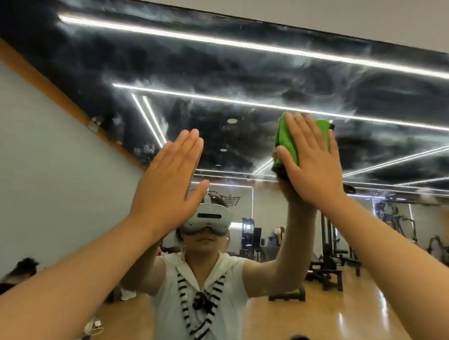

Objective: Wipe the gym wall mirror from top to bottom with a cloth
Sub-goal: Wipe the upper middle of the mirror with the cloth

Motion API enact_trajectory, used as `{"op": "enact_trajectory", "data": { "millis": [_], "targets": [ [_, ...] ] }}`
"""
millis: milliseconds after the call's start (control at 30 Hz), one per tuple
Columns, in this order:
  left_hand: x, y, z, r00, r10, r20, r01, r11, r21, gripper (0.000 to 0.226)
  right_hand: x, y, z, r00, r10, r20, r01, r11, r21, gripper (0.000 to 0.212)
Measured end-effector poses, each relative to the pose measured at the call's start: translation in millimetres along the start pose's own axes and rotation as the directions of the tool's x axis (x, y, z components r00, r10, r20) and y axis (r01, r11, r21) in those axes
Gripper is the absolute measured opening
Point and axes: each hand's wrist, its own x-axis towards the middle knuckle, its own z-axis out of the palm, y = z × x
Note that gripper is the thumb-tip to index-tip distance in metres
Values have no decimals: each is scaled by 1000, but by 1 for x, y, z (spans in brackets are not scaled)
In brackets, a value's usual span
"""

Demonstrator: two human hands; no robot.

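The wall mirror (250, 74) fills most of the view, and its upper part is covered with whitish smears. My right hand (310, 162) is raised with straight fingers and presses a folded green cloth (285, 142) flat against the glass, well below the mirror's top edge. My left hand (170, 182) is also raised, flat and open, its fingers straight and together, at or near the glass to the left of the cloth; it holds nothing. Both forearms reach up from the lower corners.
The mirror's top edge (332, 29) meets a pale wall above. Reflected in the glass are a person in a headset, ceiling light strips (226, 42), weight machines (331, 250) on a wooden floor, and seated people at lower left (20, 270).
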Motion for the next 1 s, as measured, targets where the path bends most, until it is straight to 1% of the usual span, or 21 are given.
{"op": "enact_trajectory", "data": {
  "millis": [67,100,167,233,367,433,567,667,733,800,833,900,1000],
  "targets": [
    [-2,-4,-5,999,44,11,-43,998,-39,74,5,-19,3,989,145,-36,-141,986,94,67],
    [-4,-9,-9,997,78,10,-78,997,-29,73,9,-30,6,978,202,-47,-196,974,113,67],
    [-13,-25,-18,990,143,0,-143,989,43,71,15,-55,13,963,263,-58,-256,961,101,64],
    [-23,-51,-29,991,133,6,-133,989,67,70,20,-88,22,965,253,-64,-248,965,81,63],
    [-34,-116,-57,998,59,0,-58,995,76,71,26,-173,45,989,136,-61,-134,990,33,69],
    [-43,-146,-68,999,32,1,-32,997,69,71,32,-214,58,991,115,-65,-114,993,19,69],
    [-62,-183,-71,999,32,35,-34,998,48,73,34,-274,74,996,67,-59,-67,998,-4,69],
    [-65,-187,-69,999,45,14,-46,998,49,73,28,-276,74,999,-20,-45,19,999,-26,70],
    [-65,-187,-69,998,61,6,-61,997,45,73,26,-260,69,993,-114,-6,113,993,-41,67],
    [-65,-190,-68,997,71,5,-71,997,42,73,22,-238,62,987,-157,29,159,985,-72,65],
    [-66,-190,-68,997,73,4,-73,996,50,73,20,-226,59,989,-146,36,149,985,-91,65],
    [-66,-191,-67,997,74,-7,-74,995,61,73,16,-204,51,996,-79,30,82,989,-123,65],
    [-65,-189,-67,998,65,-9,-64,997,46,72,14,-186,41,999,39,21,-37,994,-105,66]
  ]
}}
